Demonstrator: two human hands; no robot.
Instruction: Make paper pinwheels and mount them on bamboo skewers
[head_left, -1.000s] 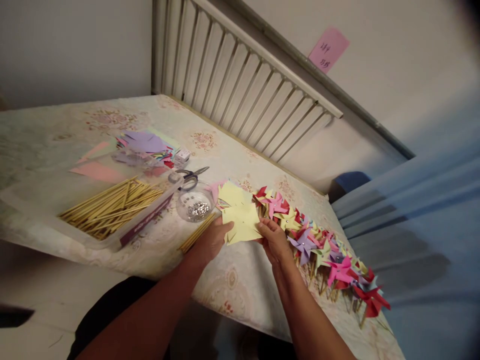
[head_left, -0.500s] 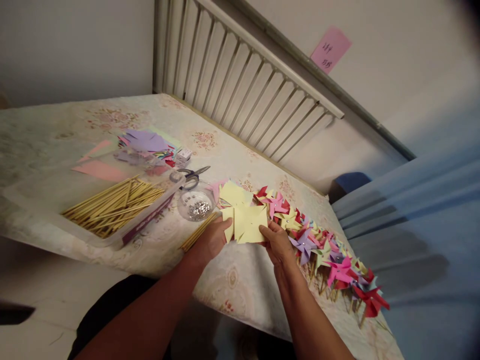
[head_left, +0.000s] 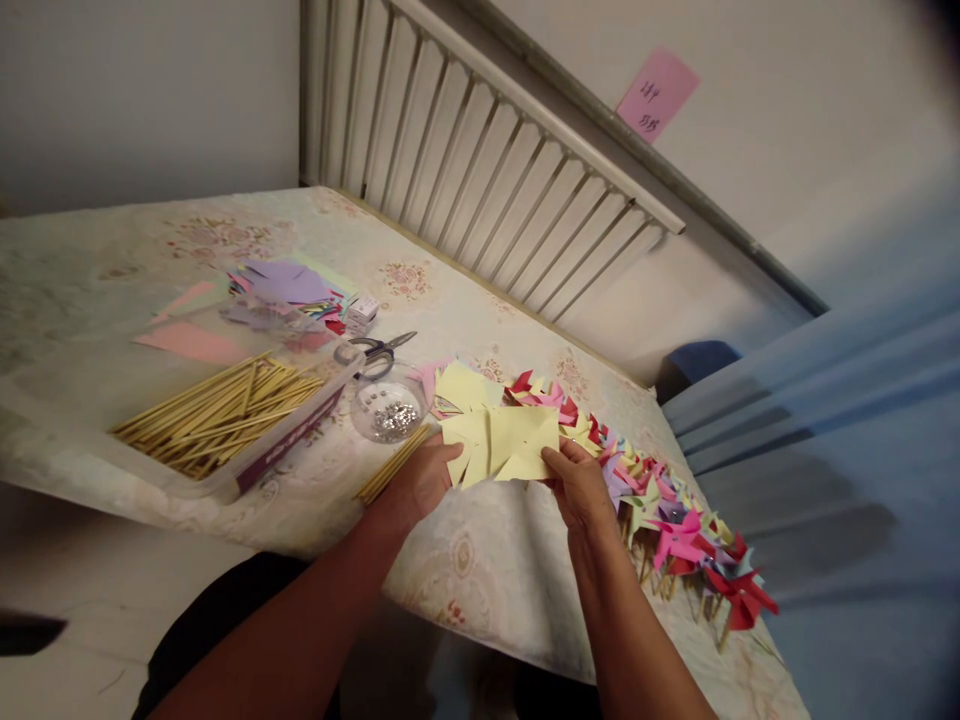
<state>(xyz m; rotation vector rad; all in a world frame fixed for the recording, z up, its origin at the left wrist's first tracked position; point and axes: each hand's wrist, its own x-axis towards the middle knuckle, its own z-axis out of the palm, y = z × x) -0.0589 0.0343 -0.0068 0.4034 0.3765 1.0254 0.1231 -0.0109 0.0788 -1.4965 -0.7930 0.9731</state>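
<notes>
The right hand (head_left: 581, 485) has been shifted rightwards, and a yellow paper sheet (head_left: 525, 443) has been drawn out sideways with it, apparently off the stack pinned by the left hand (head_left: 420, 480). More of the pinwheel row (head_left: 660, 510) is now covered.

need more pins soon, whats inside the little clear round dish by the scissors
The small clear round dish holds a loose pile of tiny shiny silver pieces, heaped toward its near side. They are too small to tell whether they are pins, and how deep the pile goes cannot be judged.

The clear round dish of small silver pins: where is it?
In the head view, the clear round dish of silver pins sits centre-left on the table, just beyond the left hand, below the scissors.
</notes>
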